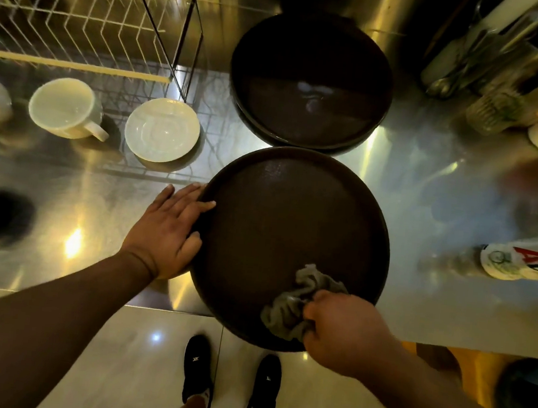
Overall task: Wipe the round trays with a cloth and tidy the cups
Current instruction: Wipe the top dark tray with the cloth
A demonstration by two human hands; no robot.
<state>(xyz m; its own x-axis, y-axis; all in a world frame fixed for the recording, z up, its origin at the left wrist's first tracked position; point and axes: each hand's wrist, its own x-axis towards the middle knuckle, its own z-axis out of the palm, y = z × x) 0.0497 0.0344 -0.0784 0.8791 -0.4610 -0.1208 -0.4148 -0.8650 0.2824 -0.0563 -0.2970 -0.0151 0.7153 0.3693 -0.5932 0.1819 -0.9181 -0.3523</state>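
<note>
— Why is your left hand (168, 227) lying flat and open against the near tray's (277, 211) rim at centre frame?
— Probably so it can't slide on the counter (426, 192) while your right hand (344, 332), closed on the cloth (297, 302), wipes lower right.
— And the cups?
— One cup (63, 106) waits, untidied, at left.

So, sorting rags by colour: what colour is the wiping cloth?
Grey-olive crumpled cloth, gripped in the right hand, head view.
</note>
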